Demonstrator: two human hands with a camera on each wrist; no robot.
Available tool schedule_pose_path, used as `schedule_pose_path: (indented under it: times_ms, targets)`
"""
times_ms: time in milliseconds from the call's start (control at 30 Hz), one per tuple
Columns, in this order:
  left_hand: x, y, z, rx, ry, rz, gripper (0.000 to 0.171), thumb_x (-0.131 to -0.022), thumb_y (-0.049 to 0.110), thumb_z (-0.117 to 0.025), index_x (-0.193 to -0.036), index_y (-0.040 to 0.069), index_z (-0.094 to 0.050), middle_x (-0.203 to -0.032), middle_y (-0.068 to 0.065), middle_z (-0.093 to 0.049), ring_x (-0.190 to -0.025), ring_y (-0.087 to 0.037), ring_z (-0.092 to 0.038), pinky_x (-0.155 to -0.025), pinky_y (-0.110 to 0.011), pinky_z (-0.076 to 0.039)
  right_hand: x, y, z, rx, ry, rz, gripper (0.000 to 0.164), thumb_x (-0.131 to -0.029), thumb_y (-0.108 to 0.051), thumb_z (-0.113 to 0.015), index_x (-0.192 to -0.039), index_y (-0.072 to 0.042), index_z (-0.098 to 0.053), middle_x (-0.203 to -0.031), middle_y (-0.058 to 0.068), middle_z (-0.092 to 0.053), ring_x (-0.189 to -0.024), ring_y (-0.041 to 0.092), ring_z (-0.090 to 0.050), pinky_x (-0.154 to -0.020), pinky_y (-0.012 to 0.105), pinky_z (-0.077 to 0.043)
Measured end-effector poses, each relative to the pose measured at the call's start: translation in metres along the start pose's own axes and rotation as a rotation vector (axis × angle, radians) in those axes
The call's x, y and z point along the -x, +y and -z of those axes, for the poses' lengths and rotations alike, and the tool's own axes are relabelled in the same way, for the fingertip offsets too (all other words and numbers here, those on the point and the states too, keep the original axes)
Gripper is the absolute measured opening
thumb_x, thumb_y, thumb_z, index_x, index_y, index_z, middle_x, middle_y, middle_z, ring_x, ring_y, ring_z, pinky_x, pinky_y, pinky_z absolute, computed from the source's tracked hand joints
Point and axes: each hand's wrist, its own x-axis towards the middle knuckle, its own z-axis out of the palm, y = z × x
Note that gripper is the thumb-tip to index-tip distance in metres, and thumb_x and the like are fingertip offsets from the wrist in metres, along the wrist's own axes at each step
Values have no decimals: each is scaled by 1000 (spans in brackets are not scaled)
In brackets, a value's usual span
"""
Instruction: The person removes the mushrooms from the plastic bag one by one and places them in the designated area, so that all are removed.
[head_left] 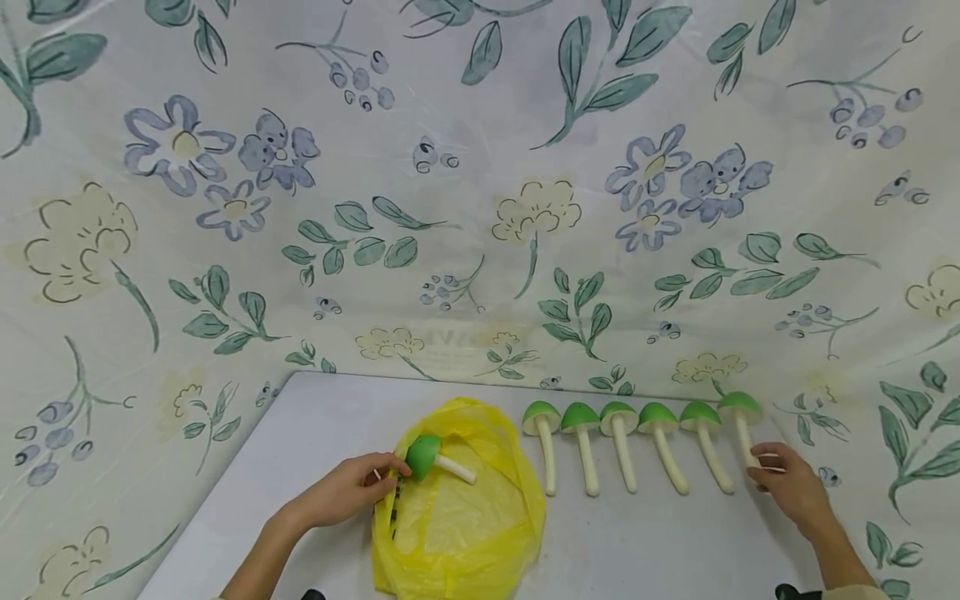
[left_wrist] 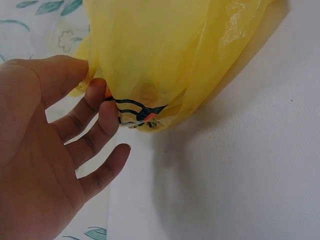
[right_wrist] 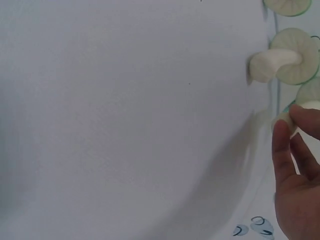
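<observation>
A yellow plastic bag [head_left: 528,533] lies with its mouth spread wide on the white table. My left hand [head_left: 352,492] pinches its left rim between thumb and fingertips; the left wrist view shows the thumb [left_wrist: 65,75] at the thin film. A toy mushroom [head_left: 424,456] with a green cap and pale stem lies at the bag's mouth, its cap right at those fingertips. On the far right, my right hand [head_left: 787,483] pinches the lower stem of another green-capped mushroom [head_left: 740,406]. In the right wrist view, the stem end [right_wrist: 284,121] shows between thumb and fingers.
Several more green-capped mushrooms [head_left: 618,425] stand in a row between the bag and my right hand, stems toward me. The white table [head_left: 615,550] ends at the back against a floral cloth [head_left: 480,275], which also hangs at both sides.
</observation>
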Motion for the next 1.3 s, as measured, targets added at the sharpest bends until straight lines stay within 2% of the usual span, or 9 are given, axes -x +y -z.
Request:
schedule_pose_path:
  times_ms: [167,233,400,600,667,767,933,1033,1300]
  targets:
    - [0,1,0,3,-4,8,24,-104,20,-55,-123,8,-66,-110,-9,-63,-83,-15,-53,-70,-26,-48,1,2,2,18,30,-37,42,-96,-7,-61,-132,10,-46,-128,41,-50,-93,28,-67,-67,27,-55]
    - [0,1,0,7,-5,13,24,-104,20,-55,-123,9,-66,-109,-9,-63,-83,-15,-53,-69,-26,-48,0,5,3,20,28,-48,43,-96,-6,-62,-131,11,-46,-127,41,-50,-94,30,-67,-67,27,-55]
    - [-1,1,0,13,-2,16,24,-104,21,-56,-123,9,-66,-108,-9,-63,-83,-15,-53,-69,-26,-48,-3,10,1,32,-4,-43,41,-94,-5,-63,-129,12,-48,-126,42,-51,-94,29,-66,-66,27,-55]
    - [-1,2,0,16,-2,17,23,-104,18,-56,-122,8,-66,-108,-10,-63,-83,-16,-53,-69,-26,-48,-6,12,-2,43,-68,3,39,-93,-4,-65,-125,12,-49,-124,41,-54,-92,23,-66,-66,25,-53]
    - [-1,2,0,13,-2,16,22,-104,17,-55,-122,8,-66,-109,-10,-63,-84,-17,-53,-70,-25,-48,-5,12,-3,47,-86,9,39,-92,-4,-64,-125,12,-49,-125,41,-54,-95,27,-66,-67,26,-53]
    - [-1,2,0,10,-1,18,22,-104,16,-55,-122,9,-66,-108,-9,-63,-84,-17,-53,-70,-26,-48,-5,12,-3,58,-98,5,42,-92,-4,-65,-127,12,-48,-129,41,-51,-103,40,-64,-69,28,-54]
    - [-1,1,0,9,-7,13,23,-104,17,-55,-122,8,-66,-108,-8,-63,-84,-16,-53,-70,-26,-48,-2,12,-1,67,-119,-4,51,-92,-5,-66,-135,13,-43,-138,42,-43,-121,56,-51,-78,36,-57]
    - [0,1,0,8,-10,8,23,-105,18,-54,-122,8,-66,-108,-9,-63,-84,-15,-53,-71,-26,-48,-1,13,0,77,-128,-5,54,-92,-7,-67,-137,13,-42,-140,40,-42,-123,56,-48,-80,36,-56]
    - [1,2,1,8,-5,-6,23,-105,18,-55,-123,8,-66,-107,-9,-63,-82,-14,-54,-70,-26,-48,-3,18,-2,56,-114,-9,56,-93,-15,-70,-136,11,-45,-137,37,-45,-118,50,-53,-73,25,-52]
